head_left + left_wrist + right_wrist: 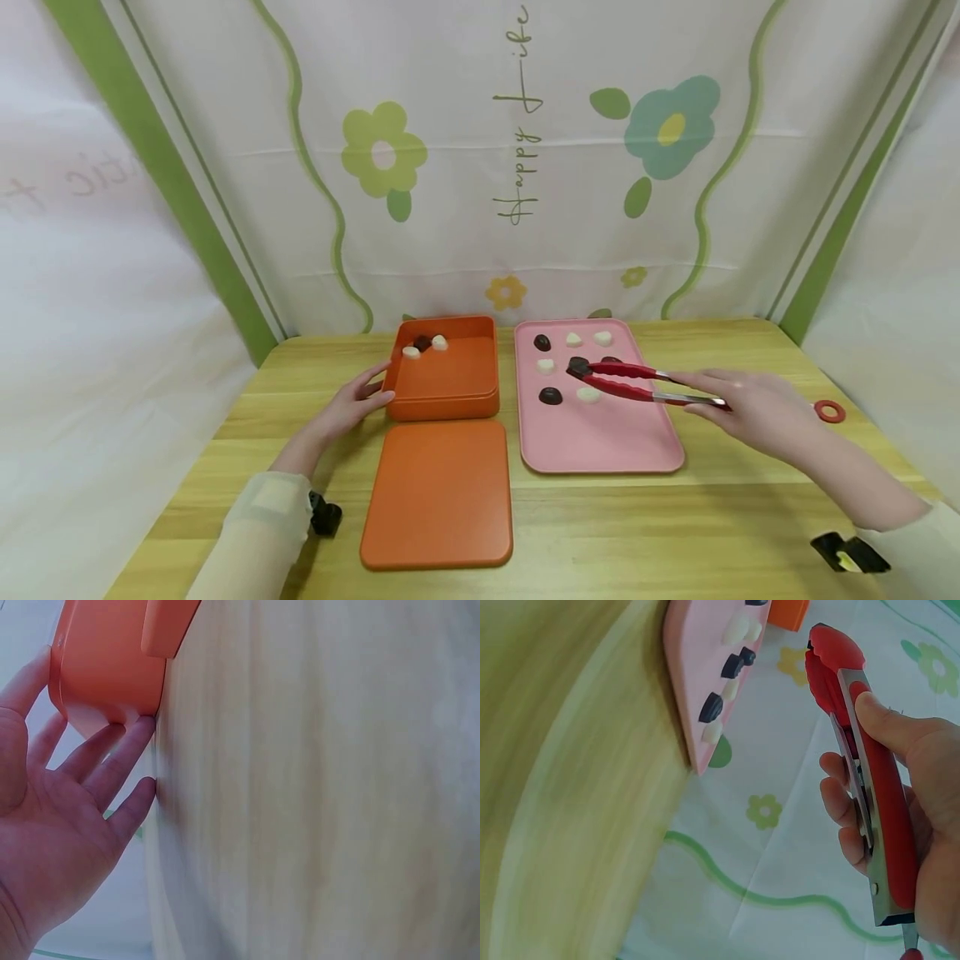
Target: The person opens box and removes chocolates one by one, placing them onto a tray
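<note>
Head view: to the right of the left hand (348,407) stands one orange box (442,407) containing two white pieces (439,342) and one dark piece (423,342); one orange lid (438,496) lies nearer the body. Left of the right hand (765,410) is one pink tray (600,447). One red ring (830,411) rests on the table (615,537) beyond the right wrist. One pair of red tongs (622,389) is over the tray, long axis crosswise, tips pointing left; a dark piece shows at the tips, whether gripped cannot be determined. Left wrist view: left fingers spread and extended, holding nothing, fingertips against the box. Right wrist view: right thumb and fingers curled around the tongs, tips pointing away from the palm; four white and four dark pieces counted on the tray.
</note>
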